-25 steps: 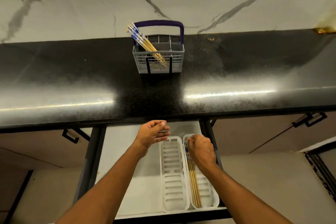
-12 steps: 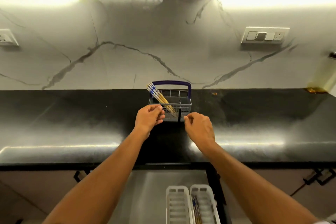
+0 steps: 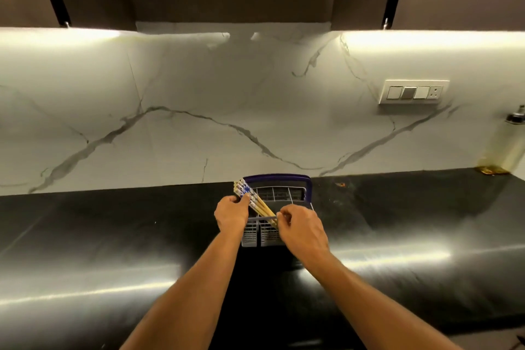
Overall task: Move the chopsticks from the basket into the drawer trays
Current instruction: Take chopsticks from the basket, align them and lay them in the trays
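A grey cutlery basket (image 3: 264, 231) with a purple handle (image 3: 277, 178) stands on the black counter near the wall. Several wooden chopsticks (image 3: 257, 203) with blue-and-white tops lean to the left out of it. My left hand (image 3: 231, 213) grips the chopsticks near their patterned tops. My right hand (image 3: 302, 227) is at the basket's front right rim with its fingers curled against the lower part of the chopsticks. The drawer and its trays are out of view.
The glossy black counter (image 3: 113, 250) runs left and right under a white marble wall. A switch plate (image 3: 413, 92) is on the wall at right. A bottle (image 3: 508, 142) stands at the far right corner. Dark cabinets hang above.
The view tilted up from the drawer to the counter. Both hands moved from the drawer trays to the basket, and my left hand has closed round the chopsticks.
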The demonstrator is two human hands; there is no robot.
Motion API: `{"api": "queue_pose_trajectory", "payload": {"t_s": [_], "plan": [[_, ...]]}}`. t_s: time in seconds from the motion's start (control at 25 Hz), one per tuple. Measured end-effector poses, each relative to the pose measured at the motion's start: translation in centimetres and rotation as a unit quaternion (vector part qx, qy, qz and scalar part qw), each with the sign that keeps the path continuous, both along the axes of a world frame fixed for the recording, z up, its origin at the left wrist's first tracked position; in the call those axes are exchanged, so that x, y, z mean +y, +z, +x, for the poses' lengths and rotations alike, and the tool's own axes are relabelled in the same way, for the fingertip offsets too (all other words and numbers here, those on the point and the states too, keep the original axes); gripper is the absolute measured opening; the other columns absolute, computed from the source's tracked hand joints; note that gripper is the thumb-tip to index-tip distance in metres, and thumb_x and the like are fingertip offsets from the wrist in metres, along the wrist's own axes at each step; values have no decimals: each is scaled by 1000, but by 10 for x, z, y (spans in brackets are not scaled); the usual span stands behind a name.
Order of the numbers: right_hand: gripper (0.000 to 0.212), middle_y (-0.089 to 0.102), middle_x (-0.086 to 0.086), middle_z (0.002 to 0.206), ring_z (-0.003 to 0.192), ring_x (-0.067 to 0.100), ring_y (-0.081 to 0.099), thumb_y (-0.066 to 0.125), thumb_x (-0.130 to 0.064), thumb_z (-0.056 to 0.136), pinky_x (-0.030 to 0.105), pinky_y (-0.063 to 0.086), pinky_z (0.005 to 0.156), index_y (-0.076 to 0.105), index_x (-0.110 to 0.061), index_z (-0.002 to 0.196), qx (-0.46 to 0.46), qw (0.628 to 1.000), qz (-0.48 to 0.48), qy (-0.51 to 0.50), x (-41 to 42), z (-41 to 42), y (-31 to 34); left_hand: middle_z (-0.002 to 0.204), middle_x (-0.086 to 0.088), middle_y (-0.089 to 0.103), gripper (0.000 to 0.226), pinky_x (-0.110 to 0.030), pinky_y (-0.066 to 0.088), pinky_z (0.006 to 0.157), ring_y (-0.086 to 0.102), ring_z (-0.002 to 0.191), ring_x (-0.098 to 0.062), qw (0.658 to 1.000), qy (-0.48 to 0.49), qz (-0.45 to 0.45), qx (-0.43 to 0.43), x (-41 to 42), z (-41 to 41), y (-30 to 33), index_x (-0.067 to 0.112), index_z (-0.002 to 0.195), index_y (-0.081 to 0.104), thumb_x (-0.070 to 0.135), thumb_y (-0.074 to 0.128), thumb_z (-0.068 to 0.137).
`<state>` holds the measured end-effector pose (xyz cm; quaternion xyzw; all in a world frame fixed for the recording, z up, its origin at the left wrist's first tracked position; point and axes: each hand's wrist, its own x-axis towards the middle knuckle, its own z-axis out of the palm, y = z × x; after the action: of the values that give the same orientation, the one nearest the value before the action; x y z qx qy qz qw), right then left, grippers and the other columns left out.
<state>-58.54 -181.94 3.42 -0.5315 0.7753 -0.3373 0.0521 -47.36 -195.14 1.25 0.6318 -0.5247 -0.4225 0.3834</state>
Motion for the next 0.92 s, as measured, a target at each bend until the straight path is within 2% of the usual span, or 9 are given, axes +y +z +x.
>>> {"api": "queue_pose_trajectory", "payload": {"t_s": [0.08,0.2,0.28,0.36,0.52,0.64,0.76,0.84,0.92], "plan": [[20,66,-4,94,80,10,59,56,-35,96,23,47,68,69,-22,104,-5,1000,8,0,-7,2,-9,80,2,65,28,-20,37,48,57,64,-6,1000,26,2,16,-9,-3,-4,13,102,72,38,65,92],[20,66,-5,94,82,8,59,55,-35,96,24,50,71,68,-22,105,-21,1000,22,-3,-12,-1,-21,75,1,66,28,-26,46,53,63,67,-13,999,37,-14,-2,-20,-4,-8,13,93,74,38,60,96],[20,67,-5,93,81,8,60,55,-34,96,24,51,71,70,-22,104,-34,999,29,-16,-8,-4,-30,80,-4,71,30,-36,58,63,69,73,-19,999,27,-27,-25,-22,-4,-8,13,89,74,37,57,97],[18,68,-5,93,81,7,62,56,-33,96,24,54,71,70,-23,102,-50,998,32,-29,-2,-5,-38,85,-6,74,27,-42,61,75,72,78,-20,998,23,-45,-27,-22,-4,-7,13,92,74,35,59,97],[15,67,-8,90,77,3,62,57,-30,96,20,55,66,70,-24,100,-87,995,34,-33,5,-7,-38,88,-4,74,26,-39,62,77,72,79,-17,996,18,-80,-28,-18,2,3,12,99,74,34,61,96],[13,67,-9,89,72,-2,58,58,-31,95,10,41,53,69,-25,99,-95,994,27,-39,8,-8,-28,81,0,70,27,-29,59,64,68,70,-12,986,12,-153,-59,-7,8,21,12,97,73,35,59,97],[15,63,-11,86,71,-2,57,59,-32,95,8,37,50,70,-25,103,-118,992,22,-42,9,-9,-14,71,7,65,26,-15,41,53,59,60,-4,964,-27,-244,-101,4,11,51,13,89,72,36,61,96],[18,64,-10,86,74,2,59,59,-30,94,12,40,52,71,-23,106,-138,990,7,-37,10,-11,1,72,7,66,22,-18,47,57,62,61,-3,946,-61,-301,-107,12,14,79,14,90,72,34,63,94],[20,68,-8,92,76,3,61,59,-27,95,16,45,59,71,-23,110,-143,989,-11,-22,14,-12,19,80,1,73,20,-28,58,69,70,70,-12,930,-103,-341,-93,18,16,113,12,95,73,30,65,94]]}}
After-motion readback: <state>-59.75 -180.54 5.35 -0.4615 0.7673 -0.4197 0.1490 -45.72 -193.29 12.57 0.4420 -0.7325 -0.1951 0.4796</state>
